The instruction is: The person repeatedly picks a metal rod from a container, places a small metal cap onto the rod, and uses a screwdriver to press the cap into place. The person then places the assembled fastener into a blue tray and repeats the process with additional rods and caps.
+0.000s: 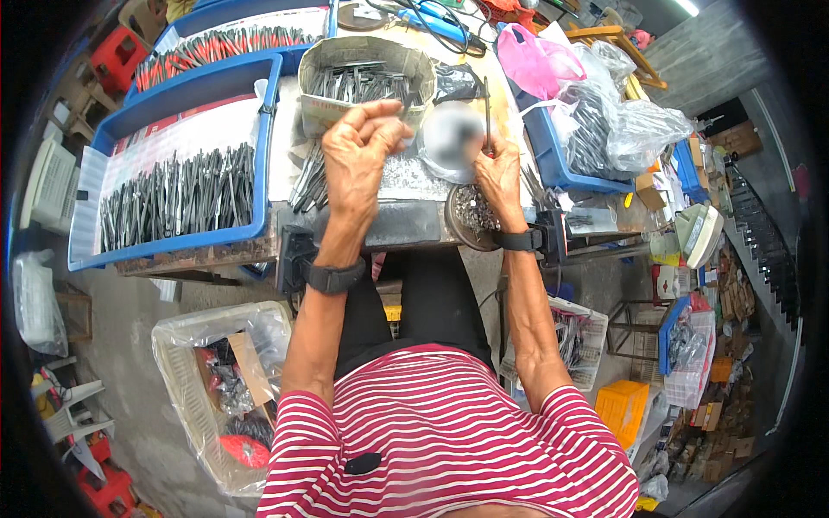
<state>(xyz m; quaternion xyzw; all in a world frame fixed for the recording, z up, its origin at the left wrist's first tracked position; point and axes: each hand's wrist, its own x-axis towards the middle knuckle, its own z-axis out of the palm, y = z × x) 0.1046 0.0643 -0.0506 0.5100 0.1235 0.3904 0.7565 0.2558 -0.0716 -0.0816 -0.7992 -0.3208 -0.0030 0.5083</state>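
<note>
The right hand (499, 173) pinches a thin dark metal rod (487, 112) near its bottom end. The fingers are closed tight on it. The rod stands almost straight up, so its long way runs from the hand up toward the far side of the bench, and its free tip points away from the person. Just under this hand sits a round dish of small metal bits (471, 211).

The left hand (358, 151) is curled up with the fingers bent together. Something small and thin may be pressed in them, but it is too tiny to tell. This hand is just beside a cardboard box of grey metal pieces (363, 82), at its near edge. The rod is to the right of the left hand, and the two hands are near each other but not touching.

More grey pieces lie loose on the worn work bench (406, 220) between the hands. To the left is a blue tray of long metal tools (177, 194). To the right are clear plastic bags (622, 125) and a pink bag (535, 60)
</note>
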